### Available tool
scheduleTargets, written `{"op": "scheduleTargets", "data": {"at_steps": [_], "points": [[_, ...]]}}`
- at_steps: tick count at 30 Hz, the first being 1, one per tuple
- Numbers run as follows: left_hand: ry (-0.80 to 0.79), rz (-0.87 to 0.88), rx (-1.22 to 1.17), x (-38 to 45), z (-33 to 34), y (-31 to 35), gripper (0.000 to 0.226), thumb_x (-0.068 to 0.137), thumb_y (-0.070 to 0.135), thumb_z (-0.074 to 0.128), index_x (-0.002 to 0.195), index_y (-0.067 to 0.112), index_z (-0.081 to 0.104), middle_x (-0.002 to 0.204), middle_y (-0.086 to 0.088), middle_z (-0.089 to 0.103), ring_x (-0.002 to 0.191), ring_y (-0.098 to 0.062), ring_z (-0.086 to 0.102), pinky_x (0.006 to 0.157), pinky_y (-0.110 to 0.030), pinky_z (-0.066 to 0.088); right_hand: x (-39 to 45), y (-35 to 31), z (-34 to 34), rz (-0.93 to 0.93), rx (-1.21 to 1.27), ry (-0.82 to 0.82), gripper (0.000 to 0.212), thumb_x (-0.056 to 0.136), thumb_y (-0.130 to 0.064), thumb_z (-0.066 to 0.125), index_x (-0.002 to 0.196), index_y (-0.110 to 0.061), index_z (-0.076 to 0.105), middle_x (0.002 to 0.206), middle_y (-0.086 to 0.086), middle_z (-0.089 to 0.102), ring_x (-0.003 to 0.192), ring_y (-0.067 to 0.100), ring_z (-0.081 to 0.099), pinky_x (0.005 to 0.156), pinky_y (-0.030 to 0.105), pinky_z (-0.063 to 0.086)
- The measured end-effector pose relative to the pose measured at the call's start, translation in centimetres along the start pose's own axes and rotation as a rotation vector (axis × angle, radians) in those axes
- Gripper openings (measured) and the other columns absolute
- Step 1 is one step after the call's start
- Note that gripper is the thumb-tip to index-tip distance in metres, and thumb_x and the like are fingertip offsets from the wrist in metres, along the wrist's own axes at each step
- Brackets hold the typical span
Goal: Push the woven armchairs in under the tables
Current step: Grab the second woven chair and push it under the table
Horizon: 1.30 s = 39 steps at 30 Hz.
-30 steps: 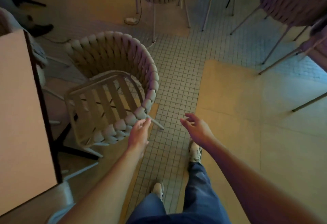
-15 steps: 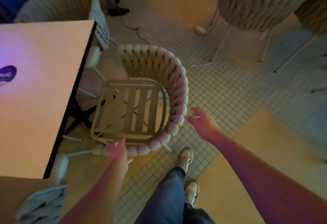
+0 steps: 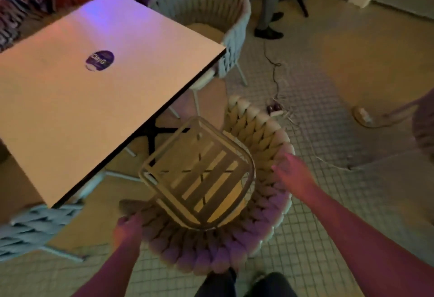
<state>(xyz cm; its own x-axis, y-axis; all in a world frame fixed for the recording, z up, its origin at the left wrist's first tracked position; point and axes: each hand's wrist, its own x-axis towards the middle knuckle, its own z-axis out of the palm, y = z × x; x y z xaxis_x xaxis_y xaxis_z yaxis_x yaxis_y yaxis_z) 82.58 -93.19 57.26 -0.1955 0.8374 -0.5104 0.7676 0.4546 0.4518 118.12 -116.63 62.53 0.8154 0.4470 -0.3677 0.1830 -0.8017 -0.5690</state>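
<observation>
Shifted closer to tabletop (image 3: 70, 99) corner: woven armchair (image 3: 234, 247), slatted seat just beside it; left hand (image 3: 128, 228) gripping rim end; right hand (image 3: 293, 174) open, resting on rim.
</observation>
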Motion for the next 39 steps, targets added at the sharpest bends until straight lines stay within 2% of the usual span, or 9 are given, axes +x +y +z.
{"op": "scheduleTargets", "data": {"at_steps": [5, 10, 16, 19, 25, 28, 33, 37, 39], "points": [[0.039, -0.115, -0.113, -3.0, 1.0, -0.1, 0.049, 0.088, 0.035, 0.063, 0.121, 0.0, 0.061, 0.12, -0.03, 0.064, 0.11, -0.044, 0.059, 0.093, -0.048, 0.047, 6.2, -0.1, -2.2, -0.128, -0.156, -0.17, 0.05, 0.085, -0.027, 0.068, 0.128, -0.004, 0.055, 0.123, 0.02, 0.059, 0.114, 0.035, 0.056, 0.093, 0.037, 0.045], [0.056, -0.202, -0.148, -8.8, 2.7, -0.6, 0.065, 0.078, 0.04, 0.067, 0.126, -0.001, 0.057, 0.117, -0.032, 0.064, 0.105, -0.044, 0.062, 0.085, -0.048, 0.051, 11.3, 1.1, -4.0, -0.217, -0.247, -0.268, 0.049, 0.077, -0.024, 0.072, 0.123, -0.012, 0.059, 0.122, 0.021, 0.058, 0.112, 0.038, 0.056, 0.093, 0.044, 0.048], [-0.007, -0.216, -0.025, -13.2, 5.2, -2.7, 0.086, 0.07, 0.046, 0.066, 0.143, 0.009, 0.04, 0.125, -0.034, 0.059, 0.108, -0.047, 0.059, 0.087, -0.051, 0.051, 15.3, 4.9, -4.7, -0.196, -0.31, -0.372, 0.089, 0.083, -0.023, 0.071, 0.153, -0.016, 0.016, 0.153, 0.021, 0.032, 0.135, 0.037, 0.041, 0.103, 0.045, 0.04], [-0.021, -0.217, -0.106, -13.8, 6.8, -3.5, 0.085, 0.08, 0.031, 0.073, 0.149, 0.022, 0.026, 0.131, -0.028, 0.055, 0.108, -0.046, 0.059, 0.083, -0.057, 0.054, 15.8, 6.0, -3.4, -0.153, -0.263, -0.456, 0.094, 0.083, -0.021, 0.072, 0.155, -0.019, 0.012, 0.153, 0.017, 0.037, 0.133, 0.037, 0.044, 0.103, 0.048, 0.043], [0.058, -0.16, -0.257, -14.5, 8.6, -4.9, 0.065, 0.041, 0.048, 0.07, 0.105, 0.047, 0.058, 0.092, 0.004, 0.069, 0.075, -0.029, 0.067, 0.056, -0.052, 0.059, 15.0, 6.4, -1.2, -0.092, -0.201, -0.457, 0.096, 0.086, -0.019, 0.067, 0.155, -0.023, 0.0, 0.148, 0.019, 0.043, 0.123, 0.043, 0.052, 0.092, 0.057, 0.051], [0.108, -0.089, -0.3, -14.5, 8.7, -5.3, 0.061, 0.039, 0.051, 0.061, 0.094, 0.074, 0.048, 0.077, 0.011, 0.066, 0.061, -0.014, 0.062, 0.046, -0.034, 0.057, 15.1, 6.5, -1.1, -0.085, -0.197, -0.469, 0.095, 0.087, -0.015, 0.066, 0.155, -0.022, 0.0, 0.148, 0.02, 0.042, 0.12, 0.044, 0.054, 0.086, 0.06, 0.053], [0.108, -0.095, -0.315, -14.1, 8.2, -5.7, 0.06, 0.038, 0.048, 0.058, 0.093, 0.069, 0.05, 0.073, 0.019, 0.068, 0.061, -0.014, 0.061, 0.04, -0.032, 0.053, 14.6, 6.6, -0.8, -0.112, -0.226, -0.452, 0.097, 0.087, -0.018, 0.067, 0.155, -0.022, -0.001, 0.149, 0.015, 0.044, 0.125, 0.039, 0.052, 0.093, 0.049, 0.051], [0.07, -0.218, -0.298, -13.5, 7.2, -6.1, 0.082, 0.04, 0.044, 0.06, 0.118, 0.036, 0.038, 0.09, 0.0, 0.06, 0.074, -0.03, 0.062, 0.057, -0.052, 0.059, 14.0, 6.5, -0.3, -0.125, -0.212, -0.443, 0.098, 0.087, -0.019, 0.067, 0.155, -0.024, -0.003, 0.149, 0.014, 0.044, 0.126, 0.038, 0.052, 0.096, 0.047, 0.049], [0.076, -0.235, -0.274, -13.3, 7.0, -5.8, 0.077, 0.048, 0.038, 0.06, 0.121, 0.031, 0.038, 0.097, -0.009, 0.062, 0.077, -0.034, 0.063, 0.06, -0.054, 0.059, 13.9, 6.4, 0.2, -0.109, -0.195, -0.449, 0.097, 0.087, -0.018, 0.066, 0.155, -0.024, -0.004, 0.149, 0.015, 0.043, 0.124, 0.039, 0.052, 0.095, 0.053, 0.051]]}}
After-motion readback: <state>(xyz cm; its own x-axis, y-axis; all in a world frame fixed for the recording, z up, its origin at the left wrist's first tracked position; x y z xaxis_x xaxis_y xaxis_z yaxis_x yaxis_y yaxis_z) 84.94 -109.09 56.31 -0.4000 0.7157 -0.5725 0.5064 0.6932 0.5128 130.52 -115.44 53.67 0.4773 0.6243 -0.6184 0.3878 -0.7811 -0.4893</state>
